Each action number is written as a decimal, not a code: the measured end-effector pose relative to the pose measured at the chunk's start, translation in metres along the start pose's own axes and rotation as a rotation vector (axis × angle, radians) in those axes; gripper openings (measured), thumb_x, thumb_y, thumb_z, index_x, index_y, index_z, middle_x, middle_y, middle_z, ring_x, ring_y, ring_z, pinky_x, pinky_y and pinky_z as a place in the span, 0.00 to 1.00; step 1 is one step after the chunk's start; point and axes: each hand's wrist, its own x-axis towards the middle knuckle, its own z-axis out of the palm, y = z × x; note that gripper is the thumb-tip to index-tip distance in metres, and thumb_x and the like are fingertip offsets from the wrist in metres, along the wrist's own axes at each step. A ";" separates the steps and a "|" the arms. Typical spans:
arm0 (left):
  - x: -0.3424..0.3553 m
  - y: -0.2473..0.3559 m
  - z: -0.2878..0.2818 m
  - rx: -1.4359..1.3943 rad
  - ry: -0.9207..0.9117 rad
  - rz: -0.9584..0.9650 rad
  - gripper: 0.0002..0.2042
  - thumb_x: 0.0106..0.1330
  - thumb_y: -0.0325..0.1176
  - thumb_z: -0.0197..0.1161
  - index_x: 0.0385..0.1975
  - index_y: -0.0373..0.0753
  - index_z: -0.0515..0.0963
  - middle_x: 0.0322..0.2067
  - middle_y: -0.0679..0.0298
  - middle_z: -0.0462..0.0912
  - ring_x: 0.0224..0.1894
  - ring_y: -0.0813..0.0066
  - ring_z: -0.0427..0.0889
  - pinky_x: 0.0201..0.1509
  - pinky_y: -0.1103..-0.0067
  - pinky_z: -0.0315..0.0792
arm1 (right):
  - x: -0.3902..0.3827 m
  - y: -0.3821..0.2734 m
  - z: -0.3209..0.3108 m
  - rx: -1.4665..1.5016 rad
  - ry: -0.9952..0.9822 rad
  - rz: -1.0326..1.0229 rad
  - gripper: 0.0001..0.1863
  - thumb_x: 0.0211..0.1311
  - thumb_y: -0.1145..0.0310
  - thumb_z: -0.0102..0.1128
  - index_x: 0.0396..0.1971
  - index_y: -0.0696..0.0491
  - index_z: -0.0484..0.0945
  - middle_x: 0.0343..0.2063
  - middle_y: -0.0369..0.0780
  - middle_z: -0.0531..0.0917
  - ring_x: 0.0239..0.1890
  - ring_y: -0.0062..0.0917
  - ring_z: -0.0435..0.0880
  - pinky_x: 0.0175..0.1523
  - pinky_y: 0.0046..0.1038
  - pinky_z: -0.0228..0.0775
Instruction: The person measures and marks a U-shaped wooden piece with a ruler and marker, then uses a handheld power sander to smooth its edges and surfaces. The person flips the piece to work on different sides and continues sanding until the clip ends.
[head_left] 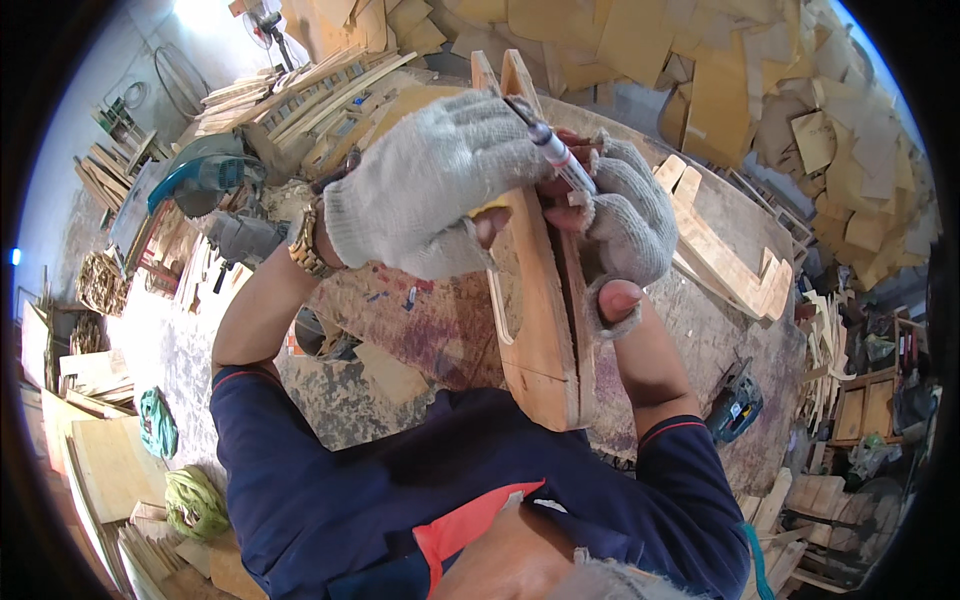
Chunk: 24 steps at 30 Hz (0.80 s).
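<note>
Two matching shaped wooden boards point(540, 360) stand on edge face to face in front of my chest, a long rounded opening cut through the side. My left hand point(430, 185), in a grey knit glove with bare fingertips, closes over their upper part. A bit of something yellow shows by its thumb, too little to name. My right hand point(630, 215), gloved alike, is on the boards' right side with its fingers curled. A white marker pen point(560, 155) with a dark end slants across its fingers. How the fingers grip the pen is partly hidden.
More cut wooden pieces point(725, 255) lie on the worktable point(430, 330) at right, near a teal-and-black power tool point(735, 400). A blue saw point(210, 170) stands at left. Thin sheet offcuts point(620, 40) pile up at the back; wood strips point(300, 95) are stacked far left.
</note>
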 end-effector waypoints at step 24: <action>-0.007 0.023 0.018 -0.186 0.177 -0.089 0.30 0.52 0.57 0.76 0.44 0.37 0.85 0.41 0.57 0.85 0.44 0.52 0.84 0.55 0.57 0.71 | 0.031 -0.015 0.006 0.151 -0.144 -0.407 0.34 0.73 0.34 0.52 0.17 0.47 0.74 0.23 0.36 0.74 0.31 0.40 0.75 0.49 0.48 0.68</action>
